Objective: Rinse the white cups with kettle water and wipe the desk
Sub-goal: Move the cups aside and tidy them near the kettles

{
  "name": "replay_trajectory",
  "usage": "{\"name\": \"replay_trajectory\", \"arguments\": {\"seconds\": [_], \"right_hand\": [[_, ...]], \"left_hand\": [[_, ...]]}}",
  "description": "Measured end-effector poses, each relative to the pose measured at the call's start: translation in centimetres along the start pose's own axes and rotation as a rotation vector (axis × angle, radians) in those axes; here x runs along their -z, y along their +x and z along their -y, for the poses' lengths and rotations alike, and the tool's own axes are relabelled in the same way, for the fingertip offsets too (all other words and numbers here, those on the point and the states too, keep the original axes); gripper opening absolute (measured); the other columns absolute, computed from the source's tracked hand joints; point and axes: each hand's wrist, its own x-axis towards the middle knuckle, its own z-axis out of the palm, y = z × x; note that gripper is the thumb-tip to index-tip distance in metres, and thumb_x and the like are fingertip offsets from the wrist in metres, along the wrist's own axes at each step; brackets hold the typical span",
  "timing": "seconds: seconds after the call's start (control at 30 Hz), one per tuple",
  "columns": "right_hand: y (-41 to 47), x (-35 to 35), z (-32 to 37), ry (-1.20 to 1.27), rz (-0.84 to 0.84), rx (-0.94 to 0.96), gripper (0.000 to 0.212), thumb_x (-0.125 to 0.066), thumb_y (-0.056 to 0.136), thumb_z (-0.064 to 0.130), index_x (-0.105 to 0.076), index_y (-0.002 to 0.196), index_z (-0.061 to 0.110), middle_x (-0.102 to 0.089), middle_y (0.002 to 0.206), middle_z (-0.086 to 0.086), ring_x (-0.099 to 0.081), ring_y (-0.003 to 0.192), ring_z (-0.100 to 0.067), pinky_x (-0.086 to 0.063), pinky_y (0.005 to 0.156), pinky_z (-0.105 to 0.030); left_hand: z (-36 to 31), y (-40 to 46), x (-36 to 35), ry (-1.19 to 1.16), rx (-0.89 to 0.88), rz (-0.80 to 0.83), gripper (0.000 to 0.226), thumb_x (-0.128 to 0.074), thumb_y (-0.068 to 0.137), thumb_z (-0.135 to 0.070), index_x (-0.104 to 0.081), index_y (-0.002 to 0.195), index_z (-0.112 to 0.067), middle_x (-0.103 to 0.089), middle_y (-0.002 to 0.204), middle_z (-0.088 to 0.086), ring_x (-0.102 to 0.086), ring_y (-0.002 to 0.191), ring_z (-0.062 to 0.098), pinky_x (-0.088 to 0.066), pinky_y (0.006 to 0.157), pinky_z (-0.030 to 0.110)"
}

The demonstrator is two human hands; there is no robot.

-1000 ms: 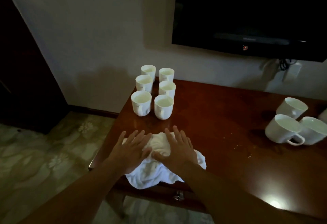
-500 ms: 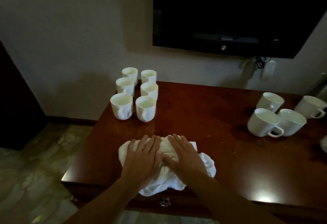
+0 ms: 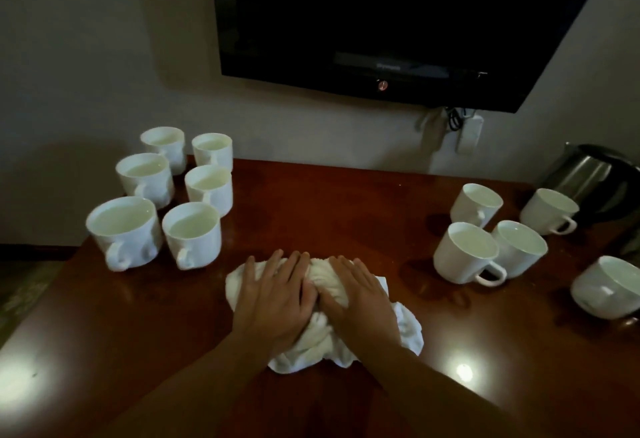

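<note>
The task looked to be in its second half. Both hands lay flat on a crumpled white cloth (image 3: 325, 320) near the front edge of the glossy dark-red wooden desk (image 3: 329, 202), the left hand (image 3: 277, 294) and the right hand (image 3: 360, 295) side by side with fingers straight and pressing down rather than gripping. That pointed to the wiping step being under way. The part of the desk beyond the cloth showed faint specks and dull patches, so the wiping was judged unfinished, with the stretches toward both cup groups left to cover.

Six white ceramic cups with handles (image 3: 166, 195) stood upright in two close rows at the far left of the desk. Each appeared to hold pale liquid close to the rim, though the dim light made it hard to be sure. On the right, well apart from them, stood five rounder white mugs (image 3: 502, 230), upright and clustered; their insides looked pale, and whether they held water could not be told. A brushed steel kettle (image 3: 588, 174) stood behind them at the right edge, just beside the farthest mug. If the left cups did hold rinse water, emptying them remained to be done.
</note>
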Motion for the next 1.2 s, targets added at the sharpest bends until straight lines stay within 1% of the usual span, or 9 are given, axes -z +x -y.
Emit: {"name": "replay_trajectory", "arguments": {"seconds": [0.13,0.33,0.43,0.57,0.7,0.9,0.97,1.07,1.2], "right_hand": [[7.2,0.0,-1.0,-0.014,-0.013,-0.014,0.067,-0.039,0.097,0.063,-0.026,0.157,0.036,-0.026,0.164,0.014,-0.012,0.153,-0.008,-0.015,0.123,-0.033],[22.9,-0.5,-3.3,0.006,-0.021,0.002,0.067,-0.043,0.096,0.061,-0.032,0.155,0.033,-0.033,0.161,0.013,-0.018,0.152,-0.010,-0.019,0.123,-0.037],[30.9,-1.1,-4.4,-0.032,0.011,0.013,0.074,-0.034,0.087,0.067,-0.036,0.152,0.032,-0.039,0.157,0.008,-0.029,0.148,-0.014,-0.026,0.120,-0.040],[37.0,-1.1,-5.2,-0.118,0.018,0.021,0.056,-0.058,0.089,0.051,-0.049,0.140,0.031,-0.054,0.143,0.006,-0.048,0.133,-0.018,-0.040,0.111,-0.041],[36.7,-0.6,-5.2,0.035,-0.049,0.083,0.052,-0.048,0.098,0.054,-0.048,0.144,0.030,-0.052,0.143,0.004,-0.045,0.132,-0.021,-0.036,0.112,-0.046],[36.1,-0.4,-5.0,-0.164,0.074,-0.035,0.066,-0.068,0.087,0.038,-0.041,0.147,0.030,-0.048,0.148,0.011,-0.042,0.138,-0.011,-0.033,0.116,-0.036],[34.5,-0.9,-5.2,-0.100,0.036,-0.003,0.072,-0.061,0.088,0.048,-0.032,0.153,0.034,-0.038,0.156,0.011,-0.032,0.145,-0.009,-0.026,0.120,-0.038],[31.1,-1.0,-5.3,-0.029,-0.017,0.004,0.067,-0.044,0.089,0.061,-0.035,0.151,0.038,-0.040,0.154,0.013,-0.034,0.143,-0.008,-0.029,0.118,-0.039],[24.8,-0.4,-4.9,0.015,-0.042,0.000,0.068,-0.048,0.086,0.060,-0.039,0.149,0.036,-0.040,0.154,0.011,-0.033,0.143,-0.009,-0.026,0.119,-0.038]], "left_hand": [[2.9,6.9,-2.2,-0.049,0.123,0.087,0.068,-0.004,0.098,-0.041,-0.041,0.150,-0.017,-0.032,0.163,0.005,-0.029,0.149,0.033,-0.019,0.112,0.066],[8.7,20.8,-6.0,-0.112,0.257,0.069,0.075,-0.004,0.092,-0.048,-0.035,0.155,-0.023,-0.043,0.156,0.000,-0.034,0.146,0.024,-0.023,0.115,0.061],[11.7,27.3,-8.1,-0.133,0.299,0.026,0.067,-0.021,0.093,-0.047,-0.051,0.145,-0.019,-0.058,0.144,0.003,-0.049,0.136,0.026,-0.033,0.109,0.062],[14.4,32.1,-9.9,-0.119,0.281,-0.026,0.057,-0.031,0.093,-0.043,-0.059,0.134,-0.018,-0.067,0.128,0.004,-0.060,0.118,0.028,-0.042,0.099,0.058],[14.4,32.9,-10.1,-0.143,0.311,-0.061,0.055,-0.029,0.092,-0.043,-0.059,0.133,-0.020,-0.068,0.123,0.002,-0.061,0.114,0.026,-0.044,0.097,0.056],[13.6,31.0,-9.6,-0.070,0.298,0.006,0.061,-0.025,0.096,-0.048,-0.046,0.146,-0.022,-0.055,0.143,-0.002,-0.050,0.128,0.022,-0.038,0.102,0.054],[12.7,29.7,-9.3,-0.068,0.292,-0.012,0.058,-0.031,0.096,-0.047,-0.048,0.144,-0.020,-0.057,0.141,-0.001,-0.053,0.126,0.023,-0.041,0.099,0.053],[10.9,26.9,-8.4,-0.078,0.292,-0.033,0.059,-0.033,0.094,-0.045,-0.055,0.141,-0.016,-0.063,0.134,0.003,-0.059,0.119,0.027,-0.045,0.093,0.052],[7.8,22.3,-6.7,-0.086,0.259,-0.016,0.059,-0.029,0.095,-0.043,-0.056,0.141,-0.016,-0.063,0.135,0.004,-0.059,0.120,0.027,-0.045,0.092,0.053]]}}
